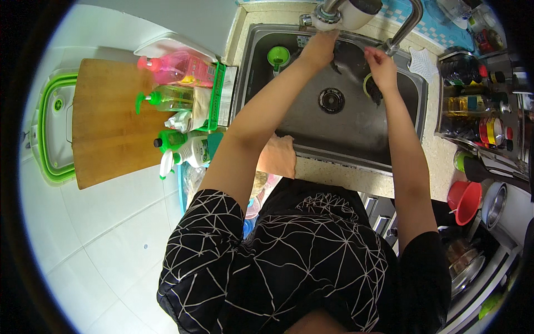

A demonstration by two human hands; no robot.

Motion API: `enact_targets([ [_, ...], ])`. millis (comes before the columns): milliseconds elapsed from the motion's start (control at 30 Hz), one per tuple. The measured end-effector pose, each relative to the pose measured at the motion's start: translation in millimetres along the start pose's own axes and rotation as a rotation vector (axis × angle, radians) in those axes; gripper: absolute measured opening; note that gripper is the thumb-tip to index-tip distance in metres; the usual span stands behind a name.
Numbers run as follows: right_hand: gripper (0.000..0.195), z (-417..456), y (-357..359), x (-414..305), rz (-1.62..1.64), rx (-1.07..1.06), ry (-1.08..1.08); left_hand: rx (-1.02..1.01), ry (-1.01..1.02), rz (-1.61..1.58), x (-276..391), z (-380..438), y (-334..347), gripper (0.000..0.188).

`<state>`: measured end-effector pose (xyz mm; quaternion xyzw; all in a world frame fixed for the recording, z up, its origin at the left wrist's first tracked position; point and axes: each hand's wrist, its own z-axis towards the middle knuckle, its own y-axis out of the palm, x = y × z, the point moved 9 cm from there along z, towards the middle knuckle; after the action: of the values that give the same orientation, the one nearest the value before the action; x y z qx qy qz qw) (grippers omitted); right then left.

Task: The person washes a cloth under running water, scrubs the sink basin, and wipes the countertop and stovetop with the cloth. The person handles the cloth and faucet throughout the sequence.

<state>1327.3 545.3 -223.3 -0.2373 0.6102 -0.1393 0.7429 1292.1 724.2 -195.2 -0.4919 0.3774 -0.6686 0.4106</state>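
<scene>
My left hand (318,52) reaches over the back of the stainless steel sink (333,129), just below the faucet (327,16) with its white attachment. Its fingers are mostly hidden, and a dark, narrow shape (335,68) shows beneath them. Over the sink's back right corner is my right hand (381,69), thumb and fingertips drawn together near the foot of a curved metal spout (400,33). Whether anything thin is pinched there is unclear. Partly behind that wrist, a dark object with a pale green curved edge (367,86) sits in the basin. The drain strainer (331,100) lies between my forearms.
A green cup-shaped item (278,56) is in the basin's back left corner. Soap bottles (173,98) and a green basket (217,96) stand left, beside a wooden cutting board (117,121). An orange cloth (277,156) drapes the counter edge. A rack of bottles (471,102) and a red bowl (465,202) are right.
</scene>
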Motion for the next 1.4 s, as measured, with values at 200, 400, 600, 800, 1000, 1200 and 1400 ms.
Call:
enact_targets([
  [200, 0.018, 43, -13, 11, 0.043, 0.025, -0.047, -0.115, 0.017, 0.083, 0, -16, -8, 0.021],
  [400, 0.018, 9, -4, -25, 0.080, -0.097, -0.106, -0.043, 0.014, -0.164, 8, -59, -42, 0.025],
  [600, 0.061, -149, 86, 52, 1.023, -0.231, 1.159, -0.012, 0.005, -0.674, 67, -103, -88, 0.038],
  [800, 0.054, -182, 95, 57, 1.672, -0.312, 1.167, -0.093, 0.108, -0.613, 122, -162, -109, 0.025],
  [1000, 0.034, -171, 49, 10, 1.601, -0.565, 0.736, -0.018, -0.062, -0.765, 114, -168, -89, 0.020],
  [1200, 0.024, -160, 33, -48, 1.377, -0.424, 0.637, 0.342, -0.063, -0.668, 87, -140, -57, 0.041],
  [1400, 0.016, -144, 38, -62, 1.348, -0.520, 0.424, -0.527, -0.588, -2.505, 113, -160, 67, 0.060],
])
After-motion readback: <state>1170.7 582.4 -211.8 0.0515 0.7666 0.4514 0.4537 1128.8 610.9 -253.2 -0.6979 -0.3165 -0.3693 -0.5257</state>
